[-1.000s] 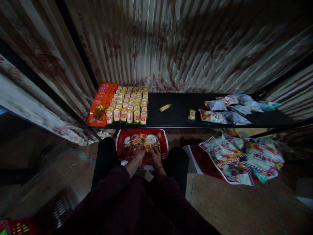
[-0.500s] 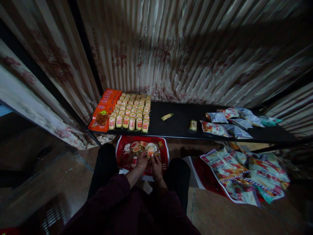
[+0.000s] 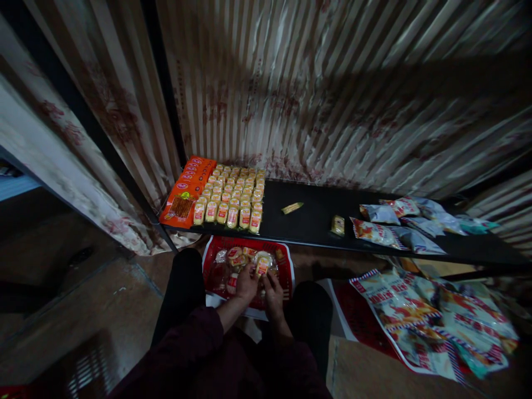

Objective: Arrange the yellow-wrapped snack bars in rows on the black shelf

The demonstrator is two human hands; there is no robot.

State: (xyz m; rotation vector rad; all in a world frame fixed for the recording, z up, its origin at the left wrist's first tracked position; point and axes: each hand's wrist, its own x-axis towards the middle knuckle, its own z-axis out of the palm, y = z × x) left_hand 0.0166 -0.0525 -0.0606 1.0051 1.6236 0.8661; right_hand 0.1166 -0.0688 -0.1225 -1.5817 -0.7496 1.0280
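Note:
A red plastic basket (image 3: 285,263) sits on the floor between my knees, filled with small wrapped snack packets (image 3: 236,259). Both hands are down in it. My left hand (image 3: 246,282) curls its fingers around a packet near the basket's middle. My right hand (image 3: 274,287) lies close beside it, fingers bent onto the same small packet (image 3: 262,266) with a red and yellow label. On the low black shelf (image 3: 307,221) just beyond the basket, several neat rows of the same yellow packets (image 3: 230,197) stand beside orange flat packs (image 3: 187,188).
Two loose packets (image 3: 292,208) lie mid-shelf, and silver and red snack bags (image 3: 399,221) sit at its right. A heap of larger printed bags (image 3: 432,321) lies on the floor to my right. Corrugated metal sheeting (image 3: 291,94) forms the wall behind.
The view has tilted so shelf and basket sit lower and further right. My hands have stayed in the basket, working on the same packet.

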